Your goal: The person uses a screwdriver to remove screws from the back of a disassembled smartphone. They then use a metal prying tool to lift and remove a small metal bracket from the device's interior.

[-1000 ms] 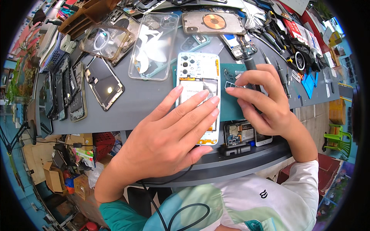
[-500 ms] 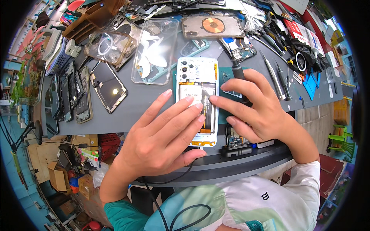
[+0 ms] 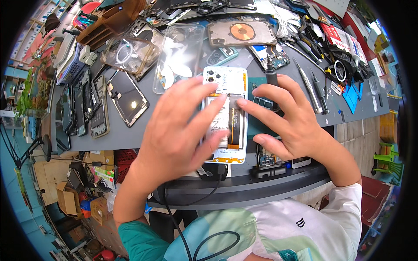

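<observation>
An opened smartphone (image 3: 235,154) lies upright on the bench, back cover off. Its white frame, battery (image 3: 217,114), dark flex cable (image 3: 233,124) and camera lenses show. Over the phone's left side is my left hand (image 3: 176,124), slightly blurred, its fingers spread and holding nothing. Part of the battery is hidden under it. My right hand (image 3: 287,117) keeps a dark-handled screwdriver (image 3: 271,78) tucked between its curled fingers, tip pointing away from me. The index fingertip of that hand rests at the phone's right edge, beside the battery. A green mat (image 3: 257,127) shows partly beneath the phone.
Clear phone cases (image 3: 180,52), a phone back with a copper coil (image 3: 241,32) and a loose screen (image 3: 127,98) lie beyond and to the left. More screwdrivers (image 3: 308,82) and blue plastic pieces (image 3: 350,98) are at the right. A black cable (image 3: 215,187) hangs at the bench's front edge.
My left hand has lifted from the battery and moved up the phone, fingers spreading. The phone has shifted very slightly. My right hand stays nearly still with the screwdriver.
</observation>
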{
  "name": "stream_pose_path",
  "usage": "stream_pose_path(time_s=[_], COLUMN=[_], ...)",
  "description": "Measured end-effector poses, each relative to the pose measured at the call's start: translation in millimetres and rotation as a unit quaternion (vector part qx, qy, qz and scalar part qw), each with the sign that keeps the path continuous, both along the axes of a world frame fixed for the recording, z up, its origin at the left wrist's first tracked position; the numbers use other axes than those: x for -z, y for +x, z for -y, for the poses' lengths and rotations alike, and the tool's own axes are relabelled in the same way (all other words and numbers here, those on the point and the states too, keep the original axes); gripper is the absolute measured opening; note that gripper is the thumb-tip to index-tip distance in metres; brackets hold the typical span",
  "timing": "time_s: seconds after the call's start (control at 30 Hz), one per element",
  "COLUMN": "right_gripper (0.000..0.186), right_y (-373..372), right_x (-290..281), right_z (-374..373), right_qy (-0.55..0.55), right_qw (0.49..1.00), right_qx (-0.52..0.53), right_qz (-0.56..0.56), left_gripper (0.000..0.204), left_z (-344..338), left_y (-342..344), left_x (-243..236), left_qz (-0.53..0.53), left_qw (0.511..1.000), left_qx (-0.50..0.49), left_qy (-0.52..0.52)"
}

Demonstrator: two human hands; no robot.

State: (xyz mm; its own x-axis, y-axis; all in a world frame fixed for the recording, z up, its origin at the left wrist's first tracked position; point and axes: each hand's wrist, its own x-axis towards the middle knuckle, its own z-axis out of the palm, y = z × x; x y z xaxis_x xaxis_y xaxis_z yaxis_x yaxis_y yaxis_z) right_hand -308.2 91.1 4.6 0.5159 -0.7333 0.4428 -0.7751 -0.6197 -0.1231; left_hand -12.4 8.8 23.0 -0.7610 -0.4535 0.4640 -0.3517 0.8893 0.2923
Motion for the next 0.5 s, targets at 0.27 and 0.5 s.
stream_pose_path(time_s=[0.27, 0.5], right_gripper=[0.062, 0.060], right_y=[-2.9, -4.0], right_x=[0.5, 0.8], right_z=[-1.0, -0.4], right_qy=[-0.009, -0.006], right_qw=[0.999, 0.999], right_qx=[0.001, -0.002], right_qz=[0.034, 0.044], left_gripper=[0.037, 0.032], left_z=[16.1, 15.6], left_y=[-15.2, -11.7], left_x=[-6.7, -3.0], left_qz=[0.040, 0.008], left_qw=[0.999, 1.000], left_qx=[-0.010, -0.015], left_qy=[-0.017, -0.018])
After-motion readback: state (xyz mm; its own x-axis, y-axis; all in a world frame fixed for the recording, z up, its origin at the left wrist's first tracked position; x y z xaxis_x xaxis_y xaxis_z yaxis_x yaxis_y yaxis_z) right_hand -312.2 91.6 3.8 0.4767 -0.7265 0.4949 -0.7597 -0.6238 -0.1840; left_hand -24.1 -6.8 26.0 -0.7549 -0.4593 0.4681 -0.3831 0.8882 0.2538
